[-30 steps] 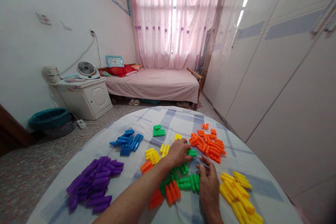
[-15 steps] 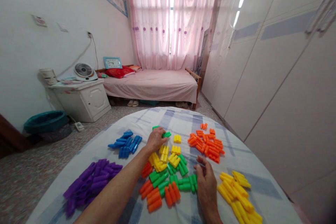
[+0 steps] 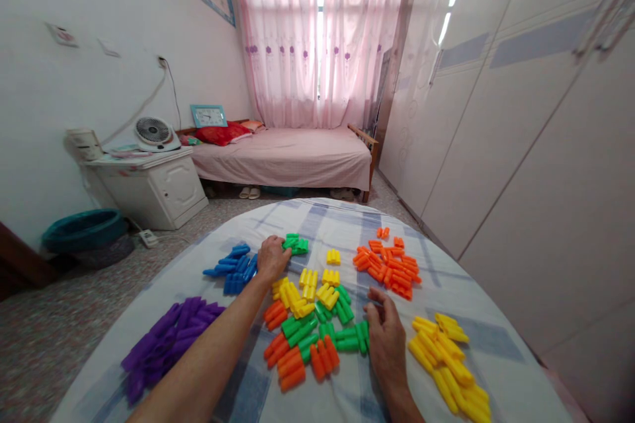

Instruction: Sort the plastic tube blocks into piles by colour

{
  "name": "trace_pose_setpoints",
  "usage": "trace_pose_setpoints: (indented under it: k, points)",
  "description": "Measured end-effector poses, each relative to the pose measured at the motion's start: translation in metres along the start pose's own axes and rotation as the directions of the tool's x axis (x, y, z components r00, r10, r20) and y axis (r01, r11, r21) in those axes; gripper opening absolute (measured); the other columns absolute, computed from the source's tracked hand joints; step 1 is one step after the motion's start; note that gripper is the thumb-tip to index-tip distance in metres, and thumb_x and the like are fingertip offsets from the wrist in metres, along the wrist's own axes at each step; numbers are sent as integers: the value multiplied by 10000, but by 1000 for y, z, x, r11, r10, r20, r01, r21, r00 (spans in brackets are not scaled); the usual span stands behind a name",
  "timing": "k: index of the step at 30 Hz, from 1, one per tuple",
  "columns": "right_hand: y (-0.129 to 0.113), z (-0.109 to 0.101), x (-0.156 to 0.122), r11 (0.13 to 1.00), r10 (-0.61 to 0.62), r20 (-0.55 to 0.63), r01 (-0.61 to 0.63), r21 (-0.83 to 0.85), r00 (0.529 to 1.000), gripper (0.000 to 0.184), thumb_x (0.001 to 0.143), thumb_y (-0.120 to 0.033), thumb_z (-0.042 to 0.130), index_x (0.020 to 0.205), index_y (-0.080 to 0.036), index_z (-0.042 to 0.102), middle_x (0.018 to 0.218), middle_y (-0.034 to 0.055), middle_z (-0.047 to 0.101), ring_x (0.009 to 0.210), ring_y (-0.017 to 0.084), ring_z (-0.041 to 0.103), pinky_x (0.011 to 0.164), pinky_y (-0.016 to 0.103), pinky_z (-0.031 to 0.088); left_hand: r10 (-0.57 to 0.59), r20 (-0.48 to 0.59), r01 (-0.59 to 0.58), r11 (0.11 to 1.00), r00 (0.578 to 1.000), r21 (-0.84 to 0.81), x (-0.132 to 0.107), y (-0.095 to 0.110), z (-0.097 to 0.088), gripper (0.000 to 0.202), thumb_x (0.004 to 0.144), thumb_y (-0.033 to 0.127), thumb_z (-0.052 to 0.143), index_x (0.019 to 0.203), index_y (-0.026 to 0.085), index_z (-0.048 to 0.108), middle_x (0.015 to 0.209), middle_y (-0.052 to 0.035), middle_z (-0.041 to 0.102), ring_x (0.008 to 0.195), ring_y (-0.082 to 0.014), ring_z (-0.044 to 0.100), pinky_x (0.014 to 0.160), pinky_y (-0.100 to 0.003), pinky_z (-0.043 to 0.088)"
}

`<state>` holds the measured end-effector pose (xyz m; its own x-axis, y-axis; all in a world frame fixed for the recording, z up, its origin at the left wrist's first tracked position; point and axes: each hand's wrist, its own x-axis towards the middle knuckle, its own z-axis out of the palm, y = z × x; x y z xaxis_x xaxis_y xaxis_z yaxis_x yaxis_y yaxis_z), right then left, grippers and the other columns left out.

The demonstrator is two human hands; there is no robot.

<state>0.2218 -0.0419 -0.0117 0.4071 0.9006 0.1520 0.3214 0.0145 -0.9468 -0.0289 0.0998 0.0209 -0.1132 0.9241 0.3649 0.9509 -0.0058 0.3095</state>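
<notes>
My left hand [image 3: 272,258] is at the far left-middle of the table, its fingers closed against the edge of a small group of green plastic tube blocks [image 3: 296,244]. Part of that group is hidden by the fingertips. My right hand [image 3: 387,330] rests on the table with loosely bent fingers apart and nothing in them. Beside it lie more green tube blocks [image 3: 347,339]. Between the hands, yellow blocks [image 3: 308,284], green ones and orange-red ones [image 3: 291,368] are laid out in joined clusters.
Blue blocks [image 3: 233,268] lie beside my left wrist, and a purple pile [image 3: 169,344] is left of that forearm. Orange blocks [image 3: 391,268] are at the far right, yellow blocks [image 3: 449,367] at the near right. Beyond the cloth-covered table [image 3: 322,211] stands a bed [image 3: 297,155].
My left hand has moved left, uncovering green blocks it was over, which now sit close together. My right hand stays in about the same place. The view has shifted slightly.
</notes>
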Motion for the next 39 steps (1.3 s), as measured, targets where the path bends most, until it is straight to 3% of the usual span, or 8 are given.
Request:
trace_pose_setpoints:
  k: [4, 8, 11, 19, 25, 32, 36, 39]
  points:
    - [-1, 1, 0, 1000, -15, -3, 15, 0, 1000, 372, 806, -387, 446, 1110, -204, 556, 1146, 74, 603, 1009, 224, 569, 878, 338, 417, 16, -38, -17, 1000, 999, -12, -6, 11, -1, 407, 792, 280, 537, 1163, 115, 575, 1261, -168, 516, 1183, -280, 470, 989, -400, 393]
    - [-3, 0, 0, 1000, -12, -8, 12, 5, 1000, 373, 802, -384, 447, 1115, -210, 554, 1131, 64, 613, 981, 212, 582, 852, 323, 430, 220, -47, -225, 958, 974, -178, -27, 30, -11, 309, 800, 249, 538, 1084, 155, 617, 1219, -119, 559, 1174, -232, 487, 1028, -374, 376]
    - [-2, 0, 0, 1000, -17, -6, 17, 6, 1000, 370, 803, -383, 447, 1107, -206, 559, 1129, 65, 614, 991, 213, 579, 865, 326, 424, 300, -17, -294, 920, 954, -261, -59, 32, -21, 274, 818, 289, 533, 1053, 188, 629, 1200, -94, 573, 1154, -223, 506, 1020, -386, 393]
    - [-6, -2, -2, 999, -22, 7, 23, -22, 1000, 370, 792, -386, 454, 1089, -197, 567, 1129, 72, 613, 1011, 223, 568, 886, 346, 413, 124, 4, -119, 961, 992, -248, -129, 7, -25, 404, 878, 383, 440, 1224, 196, 532, 1323, -125, 496, 1273, -265, 404, 1054, -477, 344]
    - [-7, -5, -2, 997, -38, 39, 40, -65, 999, 405, 775, -410, 463, 1090, -181, 574, 1109, 80, 626, 1008, 227, 576, 889, 351, 418, 104, 16, -92, 929, 994, -359, -135, 10, -19, 417, 894, 365, 412, 1242, 164, 522, 1325, -119, 505, 1275, -234, 409, 1084, -443, 318]
    - [-11, -6, 6, 976, -59, 79, 74, -203, 995, 429, 750, -416, 478, 1068, -157, 604, 1086, 97, 639, 1005, 244, 584, 891, 364, 419, 87, -7, -77, 847, 996, -526, -128, 8, -28, 312, 905, 287, 364, 1048, 170, 616, 1118, -69, 624, 1076, -177, 541, 992, -349, 412]
    - [-29, 12, 32, 911, -215, 123, 245, -332, 969, 434, 767, -391, 448, 1094, -145, 592, 1076, 109, 624, 953, 235, 587, 867, 362, 432, 60, -8, -54, 828, 998, -558, -125, 8, -26, 289, 898, 299, 377, 1032, 189, 609, 1078, -60, 629, 1035, -192, 552, 957, -362, 422]
    - [-44, 39, 55, 801, -290, 243, 374, -467, 926, 462, 787, -346, 426, 1171, -124, 554, 1128, 135, 596, 951, 229, 582, 864, 358, 434, 52, 7, -40, 829, 999, -558, -123, 8, -25, 271, 893, 291, 384, 996, 195, 616, 1055, -57, 633, 1010, -198, 556, 940, -368, 424]
